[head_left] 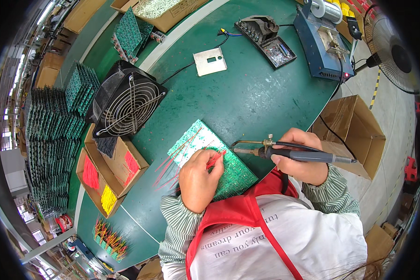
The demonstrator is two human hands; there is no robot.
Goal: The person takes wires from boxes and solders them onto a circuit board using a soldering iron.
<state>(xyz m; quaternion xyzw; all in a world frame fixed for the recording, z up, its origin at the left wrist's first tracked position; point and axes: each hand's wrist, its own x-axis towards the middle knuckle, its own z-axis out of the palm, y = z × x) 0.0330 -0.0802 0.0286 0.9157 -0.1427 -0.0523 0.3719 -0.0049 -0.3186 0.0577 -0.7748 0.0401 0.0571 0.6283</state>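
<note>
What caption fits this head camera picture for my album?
Left hand pinches red wires on a green circuit board while right hand holds a soldering iron.

The left hand (198,179) is covering part of the green printed circuit board (205,156) and the ends of the thin red wires (184,161); the mesh-guarded floor fan (393,51) is running off the rim.

Two open brown cardboard trays (114,170) of coloured wires sit left of the left hand (198,179); an open brown carton (354,130) stands right of the right hand (301,156).
</note>
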